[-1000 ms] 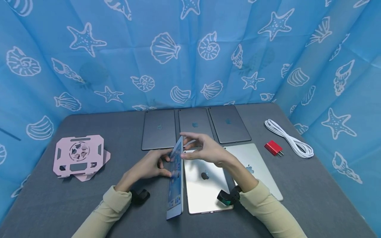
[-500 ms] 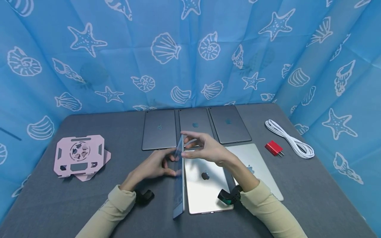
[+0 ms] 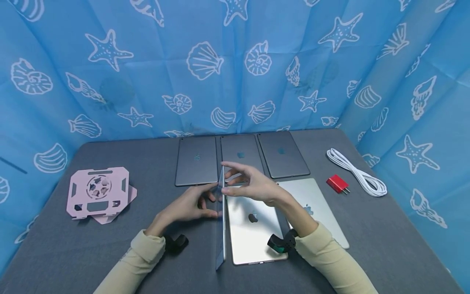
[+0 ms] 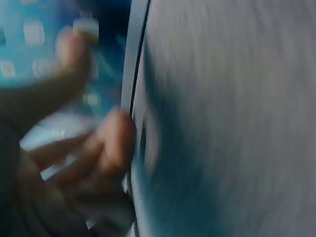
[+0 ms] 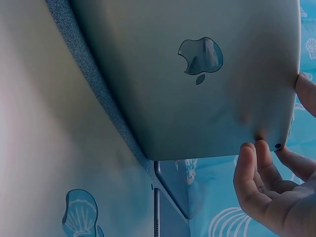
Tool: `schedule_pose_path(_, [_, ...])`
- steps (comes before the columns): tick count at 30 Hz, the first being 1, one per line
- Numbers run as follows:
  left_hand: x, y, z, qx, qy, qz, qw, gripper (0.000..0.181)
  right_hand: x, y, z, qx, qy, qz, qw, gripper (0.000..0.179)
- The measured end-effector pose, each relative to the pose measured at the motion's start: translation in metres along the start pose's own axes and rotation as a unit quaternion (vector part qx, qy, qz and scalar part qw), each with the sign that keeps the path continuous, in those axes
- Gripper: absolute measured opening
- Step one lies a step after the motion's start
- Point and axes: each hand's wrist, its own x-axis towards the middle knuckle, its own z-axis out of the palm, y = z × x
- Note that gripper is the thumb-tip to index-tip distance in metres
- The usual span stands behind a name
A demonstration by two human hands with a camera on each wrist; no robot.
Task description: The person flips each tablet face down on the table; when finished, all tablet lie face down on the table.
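Note:
A silver tablet [image 3: 224,237] stands nearly on edge, its lit screen facing left and its back [image 5: 143,64] with an apple logo facing right. My right hand [image 3: 253,185] holds its far upper corner, thumb at the upper edge and fingertips at the end beside the small camera lens. On the screen side, my left hand [image 3: 189,204] has its fingers loosely bent and its thumb extended to the screen. The left wrist view is blurred, with fingertips [image 4: 118,140] right at the tablet's lower edge. Close to the right lies a silver tablet [image 3: 249,241], back up.
Another silver tablet [image 3: 327,224] lies farther right. Along the back sit three dark grey tablets, at left [image 3: 196,165], middle [image 3: 240,147] and right [image 3: 282,159]. A pink metal stand [image 3: 97,188] is far left; a red charger [image 3: 338,183] and white cable [image 3: 356,173] are at right.
The tablet has turned from showing its screen at a slant to nearly edge-on. My left hand has shifted slightly right with it; my right hand stays at the corner.

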Motion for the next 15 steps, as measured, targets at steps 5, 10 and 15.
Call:
schedule_pose_path(5, [-0.011, 0.01, -0.018, -0.051, 0.001, 0.033, 0.9981, 0.078, 0.001, 0.0, 0.003, -0.003, -0.01, -0.002, 0.9999, 0.078])
schedule_pose_path(10, [-0.019, 0.027, -0.037, -0.114, 0.046, 0.091, 0.9882, 0.078, 0.002, 0.0, 0.006, 0.008, -0.021, 0.005, 0.9997, 0.079])
schedule_pose_path(15, [-0.022, 0.041, -0.046, -0.122, 0.071, 0.122, 0.9824, 0.082, 0.005, 0.004, 0.011, 0.017, -0.028, 0.023, 0.9992, 0.078])
